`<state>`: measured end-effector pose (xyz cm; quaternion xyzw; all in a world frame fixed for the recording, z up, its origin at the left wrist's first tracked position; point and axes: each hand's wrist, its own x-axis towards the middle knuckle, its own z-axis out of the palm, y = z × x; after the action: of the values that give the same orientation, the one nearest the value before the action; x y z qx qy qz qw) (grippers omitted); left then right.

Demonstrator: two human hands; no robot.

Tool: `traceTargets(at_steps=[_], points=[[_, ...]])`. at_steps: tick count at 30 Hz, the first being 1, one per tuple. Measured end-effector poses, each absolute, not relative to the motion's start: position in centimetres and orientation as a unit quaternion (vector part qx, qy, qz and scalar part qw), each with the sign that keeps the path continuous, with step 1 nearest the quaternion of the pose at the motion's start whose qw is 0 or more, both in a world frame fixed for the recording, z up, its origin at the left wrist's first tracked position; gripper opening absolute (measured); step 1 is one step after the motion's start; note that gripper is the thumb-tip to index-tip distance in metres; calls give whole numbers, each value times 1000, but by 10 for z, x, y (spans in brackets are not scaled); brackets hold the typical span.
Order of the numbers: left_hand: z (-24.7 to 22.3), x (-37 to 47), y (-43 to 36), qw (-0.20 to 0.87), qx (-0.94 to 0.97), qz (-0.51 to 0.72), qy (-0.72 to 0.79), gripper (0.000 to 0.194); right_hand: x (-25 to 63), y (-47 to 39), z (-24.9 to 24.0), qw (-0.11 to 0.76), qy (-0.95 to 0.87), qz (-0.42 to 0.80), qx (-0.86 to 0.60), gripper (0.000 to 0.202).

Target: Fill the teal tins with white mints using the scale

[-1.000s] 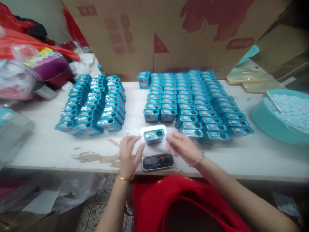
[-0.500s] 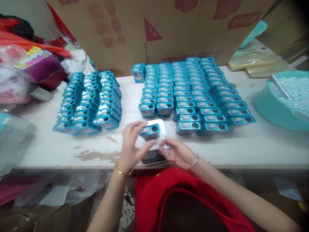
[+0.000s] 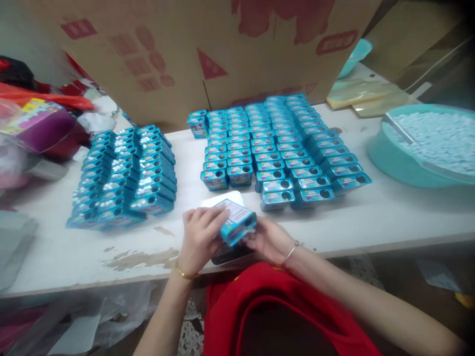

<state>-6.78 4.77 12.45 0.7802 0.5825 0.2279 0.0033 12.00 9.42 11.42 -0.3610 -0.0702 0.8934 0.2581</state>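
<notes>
My left hand (image 3: pixel 200 235) is closed around a small blue tin (image 3: pixel 236 223), its fingers over the near-left side. The tin is tilted, with a pale printed panel up and its dark-holed end turned toward my right hand (image 3: pixel 272 241). The fingertips of that hand are curled together against this end, with small white tablets partly visible at them. Beneath the tin is a scale (image 3: pixel 227 255) with a white platform and a black front panel, largely covered by the tin and my left hand.
Rows of blue tins (image 3: pixel 276 158) stand beyond my hands. More tins (image 3: pixel 156 202) stand at left, many with white tablets on top. A turquoise basin (image 3: pixel 393 163) of white tablets, with a metal strip in it, sits at right. A large cardboard box (image 3: pixel 178 29) rises behind.
My left hand has taken hold of the tin, lifted it from the scale's platform and tilted it toward my right hand. My right hand has come up against its holed end. The view has shifted right.
</notes>
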Motion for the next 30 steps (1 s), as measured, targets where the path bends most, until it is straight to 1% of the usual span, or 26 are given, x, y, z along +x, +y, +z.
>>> traceTargets(at_steps=[2, 4, 9, 13, 19, 25, 30], points=[[133, -67, 45, -56, 799, 199, 565, 44, 115, 97, 116, 267, -60, 890, -364, 25], [134, -67, 43, -80, 805, 189, 557, 42, 112, 97, 117, 263, -51, 888, -374, 26], [128, -69, 35, -126, 787, 234, 557, 49, 111, 93, 118, 261, -52, 891, -368, 23], [125, -68, 31, -121, 786, 232, 561, 49, 111, 91, 119, 258, -41, 893, -366, 21], [125, -66, 24, -174, 767, 245, 567, 50, 112, 89, 122, 253, -48, 895, -364, 25], [104, -69, 26, -141, 761, 247, 584, 53, 111, 89, 118, 254, -59, 893, -367, 23], [118, -65, 24, -154, 766, 258, 568, 52, 114, 89, 121, 257, -61, 888, -377, 23]])
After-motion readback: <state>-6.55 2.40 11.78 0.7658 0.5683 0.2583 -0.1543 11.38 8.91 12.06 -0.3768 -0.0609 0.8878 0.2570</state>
